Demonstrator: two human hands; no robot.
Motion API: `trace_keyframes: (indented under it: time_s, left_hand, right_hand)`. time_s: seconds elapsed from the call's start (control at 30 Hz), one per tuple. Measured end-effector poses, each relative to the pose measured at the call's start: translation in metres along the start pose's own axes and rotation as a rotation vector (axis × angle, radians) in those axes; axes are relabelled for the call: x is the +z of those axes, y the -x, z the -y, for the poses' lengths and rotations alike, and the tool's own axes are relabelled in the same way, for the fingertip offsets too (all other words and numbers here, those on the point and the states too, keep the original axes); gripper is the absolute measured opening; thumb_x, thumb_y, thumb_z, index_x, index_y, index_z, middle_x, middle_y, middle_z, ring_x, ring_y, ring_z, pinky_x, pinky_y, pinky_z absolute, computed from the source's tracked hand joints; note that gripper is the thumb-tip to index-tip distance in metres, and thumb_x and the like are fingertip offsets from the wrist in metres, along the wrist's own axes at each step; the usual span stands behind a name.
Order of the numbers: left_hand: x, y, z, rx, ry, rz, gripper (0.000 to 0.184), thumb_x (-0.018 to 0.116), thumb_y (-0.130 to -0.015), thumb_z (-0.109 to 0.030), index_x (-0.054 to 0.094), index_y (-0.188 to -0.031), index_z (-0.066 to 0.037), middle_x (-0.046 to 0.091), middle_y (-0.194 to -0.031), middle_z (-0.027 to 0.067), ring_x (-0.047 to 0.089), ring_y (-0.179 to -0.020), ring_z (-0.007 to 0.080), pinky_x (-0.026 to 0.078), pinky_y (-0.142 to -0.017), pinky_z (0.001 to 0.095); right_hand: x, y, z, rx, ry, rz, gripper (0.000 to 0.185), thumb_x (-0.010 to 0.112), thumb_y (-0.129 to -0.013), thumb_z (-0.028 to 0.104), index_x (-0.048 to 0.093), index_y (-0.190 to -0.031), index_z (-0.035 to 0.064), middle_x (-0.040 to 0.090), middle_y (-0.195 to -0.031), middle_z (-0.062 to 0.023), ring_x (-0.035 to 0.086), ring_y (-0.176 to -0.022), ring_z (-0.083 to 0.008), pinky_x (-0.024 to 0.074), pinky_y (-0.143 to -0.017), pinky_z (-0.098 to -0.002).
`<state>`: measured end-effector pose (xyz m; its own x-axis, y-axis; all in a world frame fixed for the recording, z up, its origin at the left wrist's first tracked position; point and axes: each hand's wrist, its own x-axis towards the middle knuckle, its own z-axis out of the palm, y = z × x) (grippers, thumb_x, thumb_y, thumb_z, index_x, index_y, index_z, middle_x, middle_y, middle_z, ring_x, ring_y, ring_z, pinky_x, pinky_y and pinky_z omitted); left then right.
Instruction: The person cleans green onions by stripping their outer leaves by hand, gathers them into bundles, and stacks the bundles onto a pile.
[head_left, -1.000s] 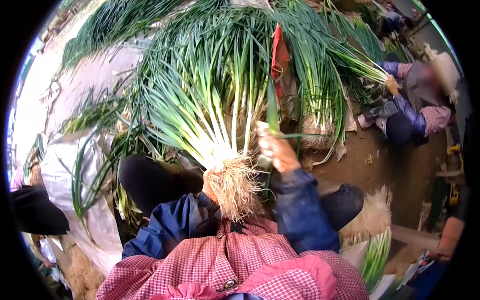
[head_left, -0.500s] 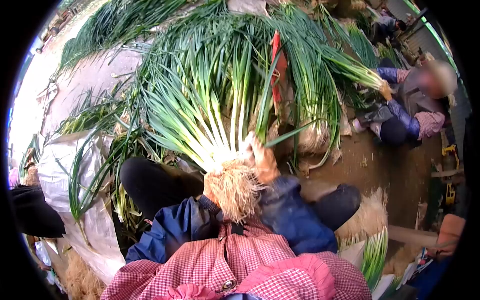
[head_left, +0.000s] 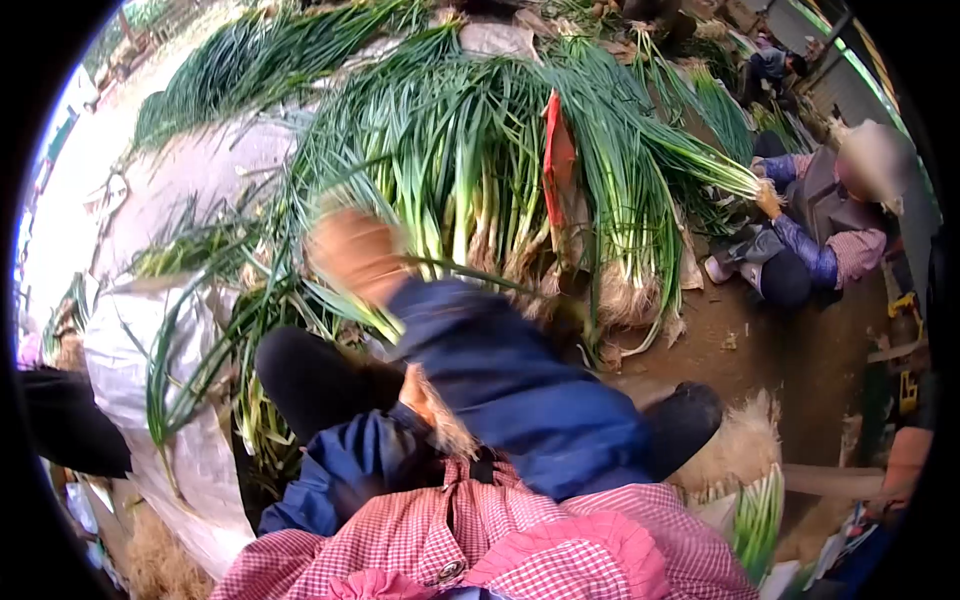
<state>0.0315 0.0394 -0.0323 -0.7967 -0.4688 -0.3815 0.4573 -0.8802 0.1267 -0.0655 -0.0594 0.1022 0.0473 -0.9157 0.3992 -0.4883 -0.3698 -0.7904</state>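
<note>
My left hand point(head_left: 416, 390) is low in front of my lap, closed round the root end of a bunch of green onions point(head_left: 377, 318). My right forearm crosses over it and hides most of the bunch and some of the fingers. Above the bunch, over its leaves on the left, is my right hand point(head_left: 355, 250), smeared by motion so its fingers do not show clearly. A blurred green strip trails rightward from near that hand. Just beyond lies a large pile of green onions point(head_left: 470, 160), roots toward me.
A red strip point(head_left: 553, 165) stands among the piled onions. At right a seated person point(head_left: 830, 210) holds another bunch. A pale plastic sheet point(head_left: 150, 340) lies on the left. Trimmed bunches with bushy roots point(head_left: 735, 445) are by my right knee, more roots point(head_left: 165, 550) lower left.
My right hand has swung from the right of the bunch up and left across it, and its sleeve now covers the roots. My left hand keeps its hold. The view has shifted slightly.
</note>
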Motion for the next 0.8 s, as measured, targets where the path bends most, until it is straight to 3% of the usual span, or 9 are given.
trace_keyframes:
  time_s: [0.1, 0.17, 0.23, 0.37, 0.47, 0.53, 0.67, 0.77, 0.8]
  left_hand:
    - [0.011, 0.013, -0.008, 0.040, 0.086, 0.148, 0.030, 0.052, -0.078, -0.025, 0.050, -0.100, -0.005, 0.050, -0.081, 0.0064, 0.051, -0.073, 0.0217, 0.046, -0.072, 0.0389]
    - [0.028, 0.013, -0.013, 0.047, 0.160, 0.240, 0.030, 0.050, -0.081, -0.026, 0.049, -0.102, -0.005, 0.051, -0.082, 0.0067, 0.051, -0.073, 0.0217, 0.046, -0.071, 0.0395]
    - [0.040, 0.009, -0.023, 0.033, 0.255, 0.344, 0.029, 0.048, -0.083, -0.028, 0.049, -0.103, -0.006, 0.052, -0.083, 0.0071, 0.052, -0.072, 0.0217, 0.046, -0.070, 0.0402]
    - [0.027, -0.024, -0.032, 0.006, 0.359, 0.672, 0.029, 0.045, -0.087, -0.030, 0.047, -0.104, -0.007, 0.053, -0.084, 0.0077, 0.052, -0.071, 0.0225, 0.046, -0.068, 0.0417]
    - [0.022, -0.037, -0.028, 0.013, 0.326, 0.612, 0.033, 0.047, -0.083, -0.029, 0.045, -0.107, -0.006, 0.050, -0.091, 0.0095, 0.051, -0.077, 0.0249, 0.045, -0.072, 0.0438]
    - [0.032, -0.035, -0.024, 0.021, 0.269, 0.401, 0.038, 0.049, -0.079, -0.027, 0.045, -0.110, -0.005, 0.047, -0.100, 0.0111, 0.050, -0.084, 0.0265, 0.044, -0.075, 0.0454]
    - [0.048, -0.041, -0.014, 0.010, 0.238, 0.223, 0.051, 0.052, -0.072, -0.025, 0.043, -0.116, -0.002, 0.042, -0.116, 0.0143, 0.048, -0.097, 0.0297, 0.042, -0.083, 0.0486]
    - [0.066, -0.043, -0.010, 0.030, 0.197, 0.124, 0.060, 0.055, -0.066, -0.023, 0.042, -0.120, 0.000, 0.039, -0.129, 0.0167, 0.047, -0.107, 0.0321, 0.041, -0.088, 0.0510]
    - [0.063, -0.044, -0.009, 0.023, 0.170, 0.102, 0.064, 0.055, -0.064, -0.023, 0.041, -0.121, 0.001, 0.038, -0.133, 0.0175, 0.047, -0.110, 0.0329, 0.040, -0.090, 0.0519]
  right_hand:
    - [0.125, -0.041, 0.032, -0.516, 0.286, 0.470, 0.018, 0.061, -0.074, 0.018, 0.054, -0.078, 0.0019, 0.051, -0.073, -0.0084, 0.053, -0.063, -0.0180, 0.0459, -0.055, -0.0296]
    - [0.051, -0.033, 0.077, -0.023, 0.129, 0.884, 0.046, 0.062, -0.072, 0.028, 0.055, -0.100, -0.0071, 0.056, -0.086, -0.0179, 0.056, -0.086, -0.0247, 0.0483, -0.076, -0.0354]
    - [0.017, -0.016, 0.006, -0.081, -0.656, 0.330, 0.027, 0.053, -0.083, 0.019, 0.057, -0.102, 0.0004, 0.059, -0.085, -0.0117, 0.057, -0.068, -0.0194, 0.0502, -0.059, -0.0296]
    - [-0.113, 0.046, -0.126, 0.860, -0.310, -0.391, 0.013, 0.052, -0.085, 0.012, 0.059, -0.093, 0.0030, 0.064, -0.093, -0.0119, 0.060, -0.072, -0.0083, 0.0504, -0.054, -0.0247]
    - [-0.070, 0.070, -0.272, 1.056, 0.568, -0.266, 0.030, 0.066, -0.073, 0.016, 0.056, -0.095, -0.0026, 0.062, -0.089, -0.0176, 0.061, -0.082, -0.0281, 0.0466, -0.072, -0.0372]
    - [-0.067, 0.045, -0.265, 1.076, 0.432, -0.322, 0.041, 0.069, -0.067, 0.016, 0.054, -0.099, -0.0057, 0.060, -0.091, -0.0209, 0.058, -0.089, -0.0356, 0.0436, -0.079, -0.0398]
    - [-0.104, 0.054, -0.201, 0.769, 0.460, -0.426, 0.029, 0.063, -0.072, 0.011, 0.055, -0.096, -0.0017, 0.061, -0.085, -0.0131, 0.059, -0.072, -0.0228, 0.0464, -0.063, -0.0324]
    - [-0.115, 0.085, -0.159, 1.003, 0.110, -0.335, 0.021, 0.053, -0.081, 0.004, 0.046, -0.101, 0.0039, 0.053, -0.077, -0.0056, 0.050, -0.061, -0.0150, 0.0427, -0.053, -0.0278]
    - [-0.096, 0.100, -0.148, 0.825, 0.280, -0.246, 0.017, 0.051, -0.084, 0.008, 0.044, -0.099, 0.0042, 0.051, -0.078, -0.0052, 0.049, -0.064, -0.0141, 0.0431, -0.052, -0.0271]
